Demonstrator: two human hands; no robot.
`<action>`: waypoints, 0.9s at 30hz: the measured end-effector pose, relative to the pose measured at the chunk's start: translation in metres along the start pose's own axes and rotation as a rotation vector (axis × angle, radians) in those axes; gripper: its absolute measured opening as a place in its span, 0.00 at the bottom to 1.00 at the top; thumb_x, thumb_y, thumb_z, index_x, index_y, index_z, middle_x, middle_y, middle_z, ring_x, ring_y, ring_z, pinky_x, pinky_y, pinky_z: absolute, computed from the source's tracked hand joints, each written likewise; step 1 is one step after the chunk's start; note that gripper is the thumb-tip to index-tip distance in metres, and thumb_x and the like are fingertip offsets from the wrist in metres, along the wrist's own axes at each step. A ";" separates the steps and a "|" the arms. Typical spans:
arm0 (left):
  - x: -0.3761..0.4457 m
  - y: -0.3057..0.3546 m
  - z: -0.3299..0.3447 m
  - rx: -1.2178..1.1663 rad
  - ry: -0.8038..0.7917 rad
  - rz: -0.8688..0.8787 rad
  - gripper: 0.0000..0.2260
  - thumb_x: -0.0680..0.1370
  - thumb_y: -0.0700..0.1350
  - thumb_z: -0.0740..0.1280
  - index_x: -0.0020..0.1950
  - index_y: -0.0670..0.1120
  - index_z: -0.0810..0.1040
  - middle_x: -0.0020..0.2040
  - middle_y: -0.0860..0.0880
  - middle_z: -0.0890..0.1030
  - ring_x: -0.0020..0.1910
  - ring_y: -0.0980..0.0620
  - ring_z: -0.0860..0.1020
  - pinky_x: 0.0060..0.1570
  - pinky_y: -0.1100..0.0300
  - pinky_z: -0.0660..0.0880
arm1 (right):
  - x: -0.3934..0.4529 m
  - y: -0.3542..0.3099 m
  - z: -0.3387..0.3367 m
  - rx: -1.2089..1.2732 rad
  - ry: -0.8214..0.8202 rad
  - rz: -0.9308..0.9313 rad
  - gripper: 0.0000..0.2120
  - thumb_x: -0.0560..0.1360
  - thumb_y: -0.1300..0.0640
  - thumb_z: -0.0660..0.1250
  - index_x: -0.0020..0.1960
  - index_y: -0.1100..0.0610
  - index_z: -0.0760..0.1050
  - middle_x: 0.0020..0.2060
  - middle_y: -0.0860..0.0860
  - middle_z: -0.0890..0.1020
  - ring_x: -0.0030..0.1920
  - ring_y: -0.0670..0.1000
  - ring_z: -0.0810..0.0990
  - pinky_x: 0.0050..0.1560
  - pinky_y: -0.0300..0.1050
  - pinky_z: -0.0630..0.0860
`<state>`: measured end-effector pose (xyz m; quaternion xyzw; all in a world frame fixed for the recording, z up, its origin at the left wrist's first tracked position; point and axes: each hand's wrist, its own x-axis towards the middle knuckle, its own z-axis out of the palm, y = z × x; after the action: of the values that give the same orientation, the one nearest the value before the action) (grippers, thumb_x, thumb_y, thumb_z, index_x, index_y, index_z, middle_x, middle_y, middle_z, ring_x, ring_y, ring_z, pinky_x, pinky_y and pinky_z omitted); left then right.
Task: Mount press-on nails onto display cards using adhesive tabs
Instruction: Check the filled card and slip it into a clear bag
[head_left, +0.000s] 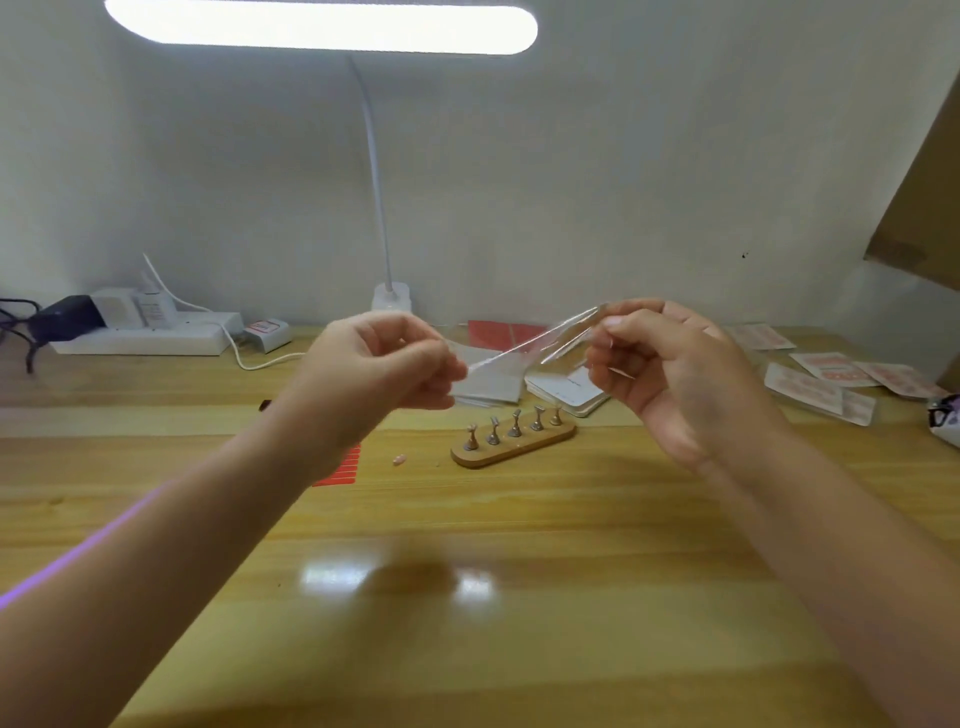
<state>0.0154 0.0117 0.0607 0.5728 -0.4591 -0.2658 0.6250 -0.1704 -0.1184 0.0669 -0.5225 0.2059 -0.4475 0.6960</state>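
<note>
Both hands are raised above the wooden desk (467, 597) and hold a thin clear plastic sheet (530, 345) stretched between them. My left hand (384, 364) pinches its lower left end. My right hand (670, 364) pinches its upper right end. Below them stands a wooden nail holder (511, 447) with several small metal stands. A small pink press-on nail (399, 459) lies loose on the desk, left of the holder. A stack of white display cards (569, 392) lies behind the holder. A red striped sheet (340, 467) shows under my left forearm.
A white desk lamp (390, 297) stands at the back centre, its lit head overhead. A power strip (145, 338) with plugs and a cable lies at back left. Several pink printed packets (831, 379) are scattered at right. A red card (501, 332) lies at the back.
</note>
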 end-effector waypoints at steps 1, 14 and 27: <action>-0.001 -0.002 0.000 0.222 0.057 0.070 0.07 0.75 0.39 0.70 0.38 0.46 0.83 0.37 0.48 0.85 0.36 0.53 0.84 0.37 0.65 0.80 | 0.002 -0.001 -0.002 0.002 0.016 -0.005 0.07 0.75 0.69 0.63 0.42 0.59 0.76 0.29 0.52 0.81 0.31 0.49 0.80 0.33 0.40 0.78; 0.004 -0.019 -0.013 0.557 0.241 0.244 0.16 0.71 0.46 0.76 0.57 0.54 0.80 0.37 0.61 0.84 0.40 0.64 0.82 0.43 0.69 0.75 | -0.001 -0.021 -0.020 -0.102 -0.181 -0.088 0.07 0.64 0.65 0.66 0.33 0.55 0.79 0.29 0.51 0.80 0.35 0.52 0.77 0.47 0.49 0.81; 0.069 0.033 0.087 0.332 -0.030 0.080 0.02 0.72 0.47 0.75 0.40 0.53 0.83 0.30 0.59 0.81 0.26 0.66 0.76 0.27 0.72 0.70 | -0.040 0.068 -0.032 0.033 -0.459 0.336 0.07 0.60 0.70 0.58 0.29 0.61 0.72 0.28 0.56 0.73 0.27 0.53 0.72 0.30 0.42 0.69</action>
<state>-0.0373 -0.0822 0.1046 0.6452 -0.5285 -0.1699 0.5249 -0.1874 -0.0988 -0.0142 -0.5575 0.1193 -0.1993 0.7970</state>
